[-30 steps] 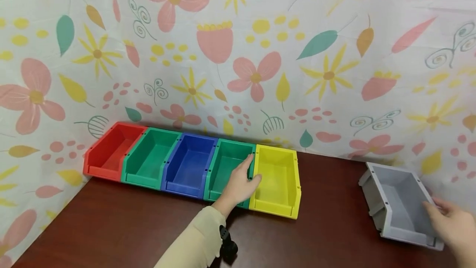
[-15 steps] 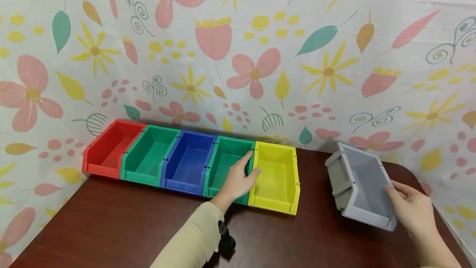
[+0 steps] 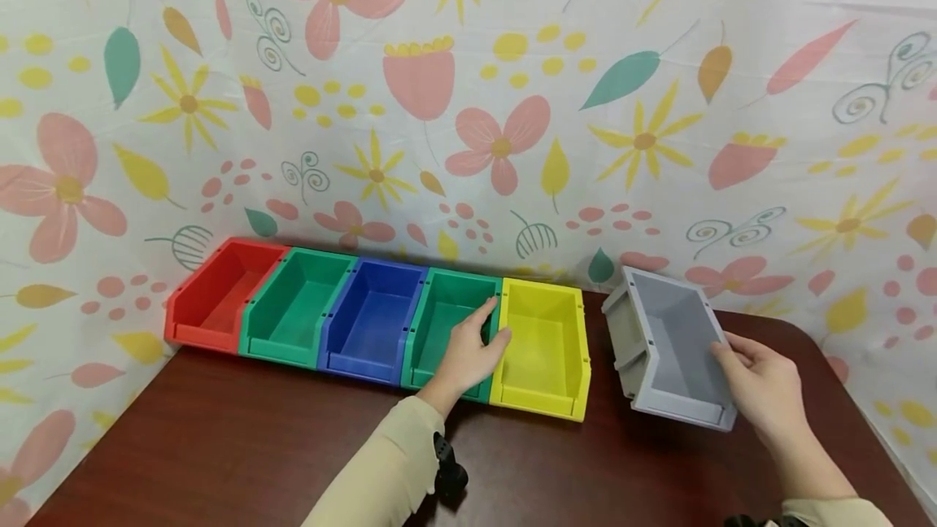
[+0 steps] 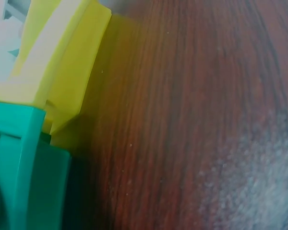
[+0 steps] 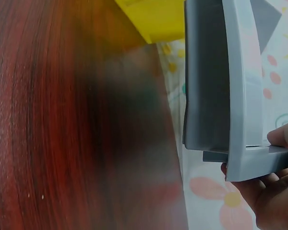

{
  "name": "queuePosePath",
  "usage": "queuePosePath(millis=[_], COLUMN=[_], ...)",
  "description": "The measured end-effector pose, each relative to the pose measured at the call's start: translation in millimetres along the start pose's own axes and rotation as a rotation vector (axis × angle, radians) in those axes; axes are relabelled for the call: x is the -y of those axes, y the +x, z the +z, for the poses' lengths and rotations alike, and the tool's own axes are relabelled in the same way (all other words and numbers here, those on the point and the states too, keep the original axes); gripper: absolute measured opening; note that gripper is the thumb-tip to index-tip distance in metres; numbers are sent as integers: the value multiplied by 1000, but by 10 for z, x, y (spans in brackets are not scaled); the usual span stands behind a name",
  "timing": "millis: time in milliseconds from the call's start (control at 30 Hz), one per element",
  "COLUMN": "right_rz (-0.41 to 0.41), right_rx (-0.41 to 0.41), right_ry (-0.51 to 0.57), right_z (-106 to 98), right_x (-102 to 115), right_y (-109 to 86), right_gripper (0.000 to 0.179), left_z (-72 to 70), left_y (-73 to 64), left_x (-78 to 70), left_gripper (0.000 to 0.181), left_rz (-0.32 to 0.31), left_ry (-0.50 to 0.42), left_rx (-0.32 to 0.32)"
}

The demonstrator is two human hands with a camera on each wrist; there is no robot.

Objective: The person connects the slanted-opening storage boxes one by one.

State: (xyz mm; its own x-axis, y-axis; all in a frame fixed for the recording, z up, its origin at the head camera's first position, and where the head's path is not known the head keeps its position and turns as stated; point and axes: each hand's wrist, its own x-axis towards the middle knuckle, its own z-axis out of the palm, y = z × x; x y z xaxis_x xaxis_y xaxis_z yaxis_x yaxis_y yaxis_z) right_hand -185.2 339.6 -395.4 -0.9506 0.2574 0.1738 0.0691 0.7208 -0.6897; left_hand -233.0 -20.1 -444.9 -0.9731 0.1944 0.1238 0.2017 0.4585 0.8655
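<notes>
My left hand [image 3: 468, 352] rests over the adjoining walls of a green bin [image 3: 293, 307] lookalike, the right-hand green bin [image 3: 446, 324], and the yellow bin [image 3: 542, 348]. Its index finger looks fairly straight, and its thumb reaches over the yellow side; the other fingers are hard to see. With my right hand [image 3: 764, 385] I grip a grey plastic bin [image 3: 681, 332] by its right side wall, thumb inside and fingers outside. This bin is tilted and looks raised off the table, right of the yellow one and apart from it. The right wrist view shows the same grip on the grey wall [image 5: 245, 96].
A blue bin [image 3: 373, 324] and a red bin [image 3: 223, 299] complete the side-by-side row along the back of the dark wooden table [image 3: 241, 437]. Behind stands a flower-patterned cloth [image 3: 468, 145]. The table's rounded right corner lies beyond the grey bin.
My right hand has carried the grey bin left, toward the yellow bin, and it has risen off the table. My left hand has stayed at the green and yellow bins.
</notes>
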Motion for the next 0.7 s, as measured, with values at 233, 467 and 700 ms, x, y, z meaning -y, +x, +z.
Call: queuePosePath(millis=[233, 467, 700], right_rz=[-7, -32, -31], right_rx=[27, 6, 26], right_ry=[-3, 4, -9], right_z=[37, 112, 149], right_x=[75, 161, 188], right_y=[-13, -7, 35], right_gripper=[55, 52, 52], left_z=[15, 29, 25], left_y=[-12, -6, 7], left_x=[-16, -2, 2], left_gripper=[58, 59, 59], left_rz=[0, 3, -5], left_ry=[12, 27, 29], left_rx=[-16, -34, -34])
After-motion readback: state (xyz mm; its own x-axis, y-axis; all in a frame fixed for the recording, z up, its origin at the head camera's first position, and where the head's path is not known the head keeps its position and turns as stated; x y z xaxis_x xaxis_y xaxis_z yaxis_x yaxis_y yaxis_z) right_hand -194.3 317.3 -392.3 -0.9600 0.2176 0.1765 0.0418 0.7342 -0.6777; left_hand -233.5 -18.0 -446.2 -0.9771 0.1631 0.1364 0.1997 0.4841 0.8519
